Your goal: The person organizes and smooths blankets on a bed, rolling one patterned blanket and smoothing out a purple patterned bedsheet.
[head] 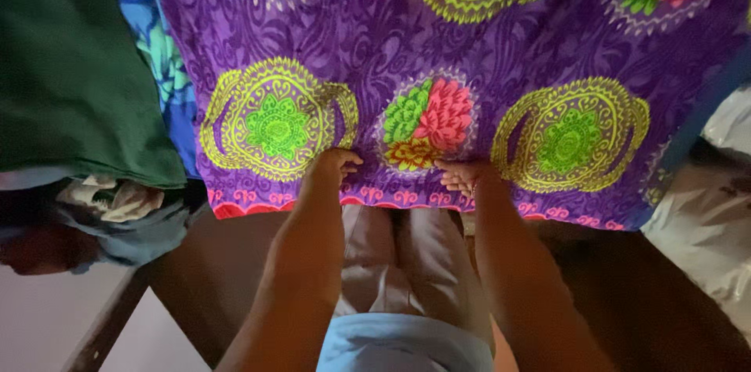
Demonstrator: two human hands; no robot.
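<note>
Purple cotton cloth [469, 51], printed with yellow-green medallions and pink-and-green flowers, is lying spread flat across the counter, its red-trimmed near edge hanging just over the front. Left hand [332, 165] is pressing down on that near edge, fingers curled into the fabric; whether its grip is actually pinching the cloth cannot be told. Right hand [463, 176] is resting just beside it on the same edge, fingers bent, grip equally unclear. Dark green folded fabric [70, 75] is sitting to the left, with crinkled clear plastic sheeting [712, 215] lying at the right.
</note>
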